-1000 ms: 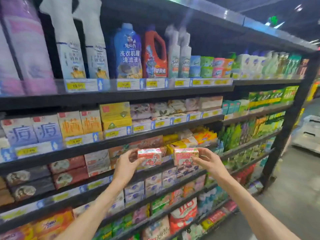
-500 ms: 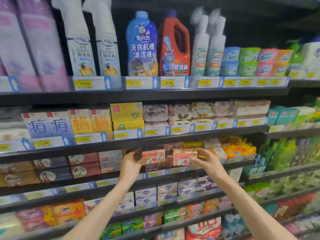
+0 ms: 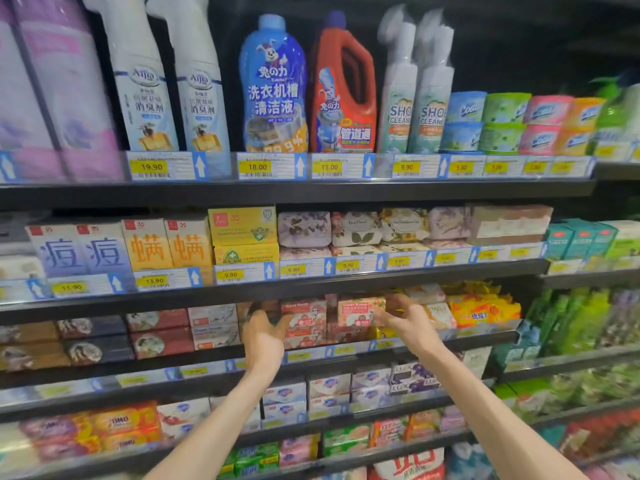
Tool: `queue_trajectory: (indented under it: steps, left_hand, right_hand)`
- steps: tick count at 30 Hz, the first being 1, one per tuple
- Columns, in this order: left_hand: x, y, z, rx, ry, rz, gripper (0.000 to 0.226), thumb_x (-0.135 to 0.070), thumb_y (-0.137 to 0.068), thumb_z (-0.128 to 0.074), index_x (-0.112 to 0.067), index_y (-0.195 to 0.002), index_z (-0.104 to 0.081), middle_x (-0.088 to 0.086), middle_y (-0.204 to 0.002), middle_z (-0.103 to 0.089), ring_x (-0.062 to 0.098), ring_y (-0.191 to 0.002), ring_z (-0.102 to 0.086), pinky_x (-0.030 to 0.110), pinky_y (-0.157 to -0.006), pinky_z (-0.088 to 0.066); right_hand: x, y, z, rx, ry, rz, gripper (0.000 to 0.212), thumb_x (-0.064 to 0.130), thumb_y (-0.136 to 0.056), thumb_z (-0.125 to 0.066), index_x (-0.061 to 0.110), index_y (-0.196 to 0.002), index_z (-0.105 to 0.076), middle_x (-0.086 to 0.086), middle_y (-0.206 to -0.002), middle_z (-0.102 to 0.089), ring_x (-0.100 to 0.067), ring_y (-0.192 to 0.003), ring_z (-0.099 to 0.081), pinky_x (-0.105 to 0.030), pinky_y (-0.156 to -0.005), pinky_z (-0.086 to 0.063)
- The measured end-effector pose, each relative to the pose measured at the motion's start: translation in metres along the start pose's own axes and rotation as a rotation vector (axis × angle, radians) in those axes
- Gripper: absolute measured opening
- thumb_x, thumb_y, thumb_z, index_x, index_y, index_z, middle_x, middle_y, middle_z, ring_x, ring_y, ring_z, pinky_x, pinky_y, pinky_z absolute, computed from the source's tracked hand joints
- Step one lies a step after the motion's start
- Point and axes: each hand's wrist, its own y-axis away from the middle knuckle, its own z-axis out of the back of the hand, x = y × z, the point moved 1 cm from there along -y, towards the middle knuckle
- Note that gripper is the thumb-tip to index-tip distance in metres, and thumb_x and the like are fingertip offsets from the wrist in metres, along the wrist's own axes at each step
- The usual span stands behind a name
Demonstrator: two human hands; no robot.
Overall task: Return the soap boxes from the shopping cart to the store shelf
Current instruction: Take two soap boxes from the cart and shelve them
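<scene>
Reaching up from the near bottom of the view, both forearms run to the third shelf (image 3: 450, 341) down. The left hand (image 3: 265, 337) has its fingers curled round the left end of one pink-and-white soap box (image 3: 304, 315), which sits on top of a like box in the row. The right hand (image 3: 408, 322) pinches the right end of a second soap box (image 3: 360, 311), fingers and thumb closed on it, holding it just right of the first and level with it.

Judging from here, the risks are two. The shelf lip above (image 3: 311, 289) hangs low over the boxes, so a box lifted too high would catch on it. And the second box seems to have little beneath it that I can make out; let go too soon, it could tip forward over the price strip (image 3: 343, 349).

Room is tight sideways: packed boxes crowd the left, yellow packs (image 3: 485, 311) the right. Farther back, the slot goes dark and its depth cannot be told. No shopping cart is in view.
</scene>
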Motion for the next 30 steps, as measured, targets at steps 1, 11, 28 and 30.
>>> queue_trajectory:
  steps: [1, 11, 28, 30]
  left_hand:
    - [-0.002, 0.002, 0.0, -0.011, -0.003, 0.007, 0.04, -0.037, -0.089, -0.074, -0.013, -0.072, -0.045, 0.003, -0.071, -0.053, 0.022, -0.067, -0.054, 0.038, -0.062, -0.045]
    - [0.0, 0.008, -0.01, -0.055, 0.023, -0.03, 0.03, -0.033, -0.091, -0.072, -0.012, -0.08, -0.054, 0.007, -0.084, -0.063, 0.027, -0.08, -0.065, 0.043, -0.07, -0.056]
    - [0.004, 0.002, -0.023, -0.062, -0.024, -0.035, 0.026, -0.03, -0.092, -0.07, -0.01, -0.09, -0.054, 0.005, -0.095, -0.061, 0.021, -0.085, -0.062, 0.029, -0.067, -0.046]
    - [0.006, 0.002, -0.022, -0.058, -0.031, -0.047, 0.025, -0.029, -0.093, -0.07, -0.012, -0.09, -0.053, 0.007, -0.098, -0.063, 0.023, -0.088, -0.065, 0.032, -0.067, -0.05]
  right_hand:
    - [-0.001, -0.002, -0.003, 0.003, -0.009, -0.008, 0.057, 0.041, -0.081, -0.076, 0.017, -0.128, -0.055, 0.003, -0.123, -0.064, -0.018, -0.116, -0.06, -0.027, -0.091, -0.046]
    - [-0.001, -0.015, -0.018, 0.016, -0.028, -0.088, 0.064, 0.044, -0.082, -0.075, 0.009, -0.131, -0.052, -0.005, -0.125, -0.062, -0.026, -0.119, -0.057, -0.036, -0.096, -0.046]
    - [0.007, -0.035, -0.024, -0.033, 0.148, -0.161, 0.032, 0.028, -0.086, -0.074, 0.003, -0.102, -0.065, -0.01, -0.095, -0.068, -0.025, -0.081, -0.059, -0.027, -0.071, -0.041]
    - [0.011, -0.031, -0.024, -0.034, 0.155, -0.155, 0.026, 0.027, -0.088, -0.072, 0.005, -0.096, -0.06, -0.009, -0.091, -0.064, -0.025, -0.081, -0.057, -0.026, -0.07, -0.039]
